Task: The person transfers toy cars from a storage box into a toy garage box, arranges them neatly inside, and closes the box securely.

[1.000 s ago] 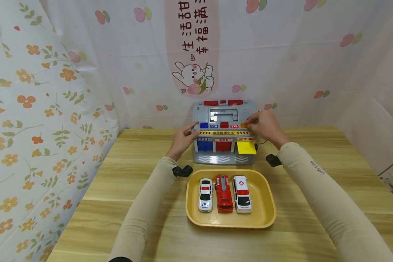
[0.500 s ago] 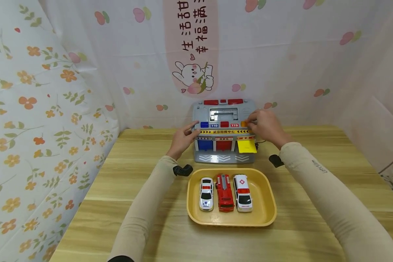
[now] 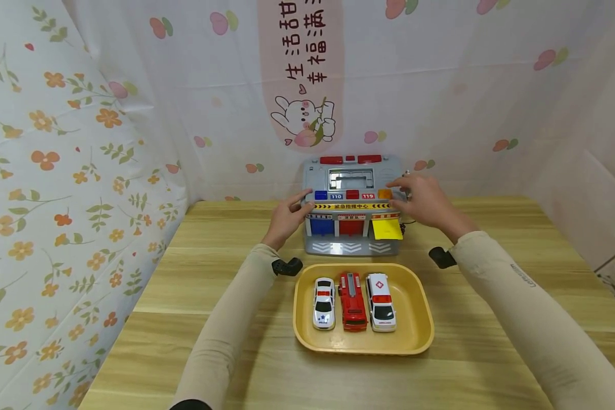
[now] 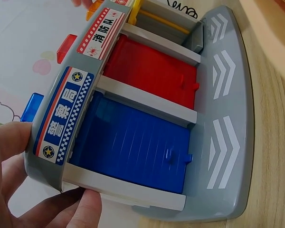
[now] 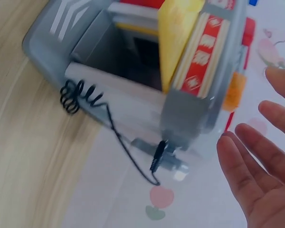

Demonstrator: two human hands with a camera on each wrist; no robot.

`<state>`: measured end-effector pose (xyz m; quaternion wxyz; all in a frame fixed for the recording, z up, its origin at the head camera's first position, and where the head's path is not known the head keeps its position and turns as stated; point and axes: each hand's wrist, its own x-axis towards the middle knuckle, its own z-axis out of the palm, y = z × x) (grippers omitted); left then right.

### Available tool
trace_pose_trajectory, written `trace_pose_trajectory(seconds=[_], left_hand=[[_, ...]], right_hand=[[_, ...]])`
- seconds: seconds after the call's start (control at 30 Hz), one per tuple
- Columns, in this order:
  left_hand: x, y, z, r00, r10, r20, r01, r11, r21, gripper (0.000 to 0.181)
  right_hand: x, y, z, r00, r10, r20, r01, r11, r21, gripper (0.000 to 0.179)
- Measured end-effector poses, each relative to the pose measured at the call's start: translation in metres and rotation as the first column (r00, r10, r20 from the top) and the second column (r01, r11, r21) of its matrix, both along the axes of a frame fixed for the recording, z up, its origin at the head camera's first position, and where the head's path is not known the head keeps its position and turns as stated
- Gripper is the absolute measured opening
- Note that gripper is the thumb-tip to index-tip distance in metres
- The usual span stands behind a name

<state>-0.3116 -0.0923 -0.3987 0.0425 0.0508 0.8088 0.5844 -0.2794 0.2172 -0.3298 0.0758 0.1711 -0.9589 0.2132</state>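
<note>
A grey toy emergency station [image 3: 351, 245] stands at the back of the table. My left hand [image 3: 285, 219] grips its left end, with fingers and thumb around the corner beside the blue door [image 4: 137, 142]. Off the station's right end, my right hand [image 3: 425, 199] has its fingers spread and holds nothing. In the right wrist view its fingertips are near the orange button [image 5: 234, 91], apart from it. The yellow door [image 3: 387, 229] is swung up, showing a dark bay behind it; the blue door and the red door [image 3: 351, 227] are down.
A yellow tray [image 3: 414, 336] in front of the station holds a white police car [image 3: 324, 304], a red fire engine [image 3: 353, 302] and a white ambulance [image 3: 381, 302]. A black coiled cord [image 5: 71, 96] hangs at the station's right side. Patterned cloth [image 3: 225, 114] backs the table.
My right hand has let go at the orange button and drawn back to the right, its fingers opening out. The left hand keeps its place on the station.
</note>
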Motion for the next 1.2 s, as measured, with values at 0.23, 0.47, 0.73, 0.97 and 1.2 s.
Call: trace_pose_trajectory(seconds=[0.23,0.47,0.73,0.97,1.2], left_hand=[[0.000,0.001,-0.001,1.000,0.000,0.005,0.001,1.000,-0.009,0.044],[0.000,0.000,-0.001,1.000,0.005,0.009,-0.005,1.000,-0.010,0.044],[0.000,0.000,-0.002,1.000,-0.002,0.005,0.002,1.000,-0.003,0.045],[0.000,0.000,-0.002,1.000,0.004,-0.003,-0.004,1.000,0.003,0.045],[0.000,0.000,-0.005,1.000,-0.007,-0.029,0.006,1.000,-0.008,0.044]], right_hand=[[0.019,-0.002,0.006,0.994,0.069,0.090,-0.054,0.987,-0.154,0.043],[0.039,-0.005,0.015,0.974,0.140,0.176,-0.086,0.955,-0.283,0.049],[0.059,-0.008,0.013,0.954,0.191,0.233,-0.103,0.934,-0.342,0.050],[0.071,-0.008,0.009,0.931,0.260,0.258,-0.161,0.923,-0.350,0.051],[0.079,-0.003,0.006,0.818,0.383,0.429,-0.240,0.905,-0.350,0.049]])
